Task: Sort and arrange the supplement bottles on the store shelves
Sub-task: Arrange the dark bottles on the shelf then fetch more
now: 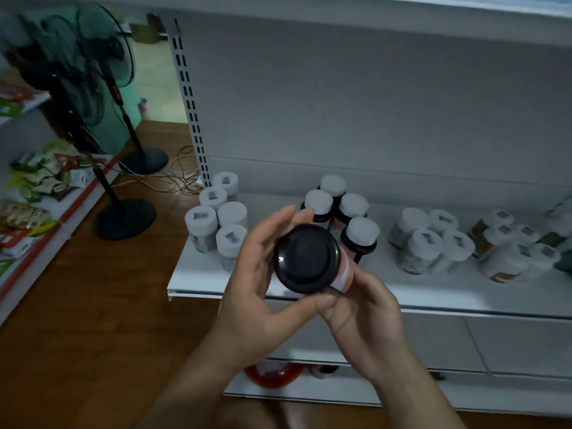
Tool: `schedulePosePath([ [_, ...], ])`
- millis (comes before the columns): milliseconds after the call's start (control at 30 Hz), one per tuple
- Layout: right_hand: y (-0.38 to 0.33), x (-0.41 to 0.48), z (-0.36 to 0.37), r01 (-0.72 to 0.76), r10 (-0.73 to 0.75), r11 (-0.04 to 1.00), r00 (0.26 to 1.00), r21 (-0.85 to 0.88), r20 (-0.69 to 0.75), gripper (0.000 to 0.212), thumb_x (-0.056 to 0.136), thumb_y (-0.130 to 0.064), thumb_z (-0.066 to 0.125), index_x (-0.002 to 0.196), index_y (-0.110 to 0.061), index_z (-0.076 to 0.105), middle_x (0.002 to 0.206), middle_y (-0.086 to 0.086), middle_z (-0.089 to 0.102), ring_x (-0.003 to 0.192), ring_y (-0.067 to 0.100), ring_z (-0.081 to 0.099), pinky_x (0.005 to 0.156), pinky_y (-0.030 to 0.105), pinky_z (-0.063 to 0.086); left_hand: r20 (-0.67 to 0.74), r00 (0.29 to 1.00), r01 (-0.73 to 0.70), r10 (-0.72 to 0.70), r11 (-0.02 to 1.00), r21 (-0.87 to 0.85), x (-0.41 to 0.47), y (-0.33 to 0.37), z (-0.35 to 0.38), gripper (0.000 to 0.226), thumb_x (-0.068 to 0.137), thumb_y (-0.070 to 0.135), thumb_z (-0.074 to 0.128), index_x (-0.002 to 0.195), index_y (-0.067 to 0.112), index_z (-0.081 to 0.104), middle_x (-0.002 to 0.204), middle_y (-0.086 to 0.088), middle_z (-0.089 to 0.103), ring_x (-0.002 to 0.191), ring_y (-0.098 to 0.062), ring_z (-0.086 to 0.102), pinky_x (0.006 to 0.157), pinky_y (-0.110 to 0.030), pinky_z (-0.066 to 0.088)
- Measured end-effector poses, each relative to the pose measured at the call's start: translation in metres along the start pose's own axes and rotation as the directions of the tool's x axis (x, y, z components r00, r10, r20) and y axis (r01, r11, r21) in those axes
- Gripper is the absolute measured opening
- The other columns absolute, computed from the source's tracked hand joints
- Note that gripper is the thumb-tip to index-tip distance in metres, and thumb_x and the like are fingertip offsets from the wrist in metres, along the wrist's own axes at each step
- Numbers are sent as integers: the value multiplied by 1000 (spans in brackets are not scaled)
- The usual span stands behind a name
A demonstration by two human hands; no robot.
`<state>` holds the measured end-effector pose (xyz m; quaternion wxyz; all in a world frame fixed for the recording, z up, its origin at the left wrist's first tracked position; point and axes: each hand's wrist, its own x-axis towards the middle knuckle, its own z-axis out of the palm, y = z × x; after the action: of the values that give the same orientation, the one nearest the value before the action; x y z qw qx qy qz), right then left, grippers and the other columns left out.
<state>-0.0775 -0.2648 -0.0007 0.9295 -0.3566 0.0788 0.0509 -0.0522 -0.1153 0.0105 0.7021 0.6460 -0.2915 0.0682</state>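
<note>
I hold a dark supplement bottle (308,258) with its black round end turned toward me, above the front edge of the white shelf (198,274). My left hand (257,283) grips it from the left, thumb underneath. My right hand (365,317) holds its pink-labelled side from the lower right. On the shelf stand a group of white-capped clear bottles (216,221) at the left, several dark white-capped bottles (343,209) behind my hands, and white-capped labelled bottles (430,243) further right.
More white-capped bottles (510,246) crowd the shelf's far right. A red item (272,371) lies on the lower shelf. Two standing fans (123,212) and loose cables (176,178) are on the wooden floor at left, beside another shelf of snack packets (40,178).
</note>
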Motion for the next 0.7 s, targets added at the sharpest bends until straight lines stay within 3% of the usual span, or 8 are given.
schedulePosePath([
  [133, -8, -1, -12, -34, 34, 996, 999, 81, 7, 42, 99, -14, 33, 120, 5, 63, 121, 24, 65, 104, 31, 67, 77, 38, 59, 16, 1000, -14, 13, 1000, 20, 4, -1, 15, 85, 75, 10, 78, 145, 20, 32, 147, -1, 47, 138, -26, 43, 110, -47, 41],
  [233, -15, -2, -22, -19, 20, 999, 1000, 46, -10, 41, 96, -15, 35, 119, 4, 64, 119, 22, 66, 103, 30, 68, 75, 36, 59, 18, 1000, -4, 3, 1000, 29, 3, -3, 23, 83, 76, 11, 77, 145, 21, 33, 147, -1, 47, 138, -26, 43, 110, -47, 41],
  [333, -21, -3, -31, 29, -33, 997, 998, -77, -45, 43, 94, -23, 41, 125, 0, 61, 127, 21, 63, 114, 34, 62, 82, 40, 57, -29, 999, 37, -37, 999, 25, 3, -4, 26, 80, 77, 22, 78, 144, 19, 33, 143, 3, 50, 136, -22, 46, 107, -38, 44],
  [400, -25, -3, -35, 88, -103, 976, 993, -200, -64, 41, 93, -30, 48, 125, -7, 62, 127, 17, 63, 117, 32, 60, 86, 42, 53, -90, 990, 107, -111, 993, -47, 4, -3, 28, 79, 73, 21, 78, 140, 23, 37, 134, 13, 56, 130, -14, 52, 100, -29, 48],
  [467, -30, -5, -35, 146, -170, 936, 984, -321, -49, 41, 87, -39, 60, 121, -17, 64, 122, 8, 68, 113, 23, 63, 84, 37, 54, -168, 960, 196, -224, 966, -169, 4, -3, 29, 72, 70, 23, 74, 134, 33, 44, 123, 19, 61, 120, -6, 58, 89, -21, 53],
  [567, -31, -7, -35, 218, -235, 871, 972, -440, 14, 46, 82, -36, 63, 127, -26, 58, 122, -6, 68, 112, 14, 64, 80, 31, 55, -237, 890, 318, -390, 903, -290, 3, -7, 32, 61, 72, 34, 81, 126, 44, 53, 121, 11, 63, 113, -9, 64, 81, -23, 55],
  [700, -28, -5, -39, 278, -278, 792, 957, -543, 85, 68, 72, -33, 74, 135, -31, 50, 128, -11, 63, 118, 10, 60, 83, 24, 53, -188, 843, 442, -504, 848, -290, 2, -13, 32, 47, 78, 45, 63, 123, 33, 57, 110, 8, 70, 105, -11, 67, 80, -23, 55],
])
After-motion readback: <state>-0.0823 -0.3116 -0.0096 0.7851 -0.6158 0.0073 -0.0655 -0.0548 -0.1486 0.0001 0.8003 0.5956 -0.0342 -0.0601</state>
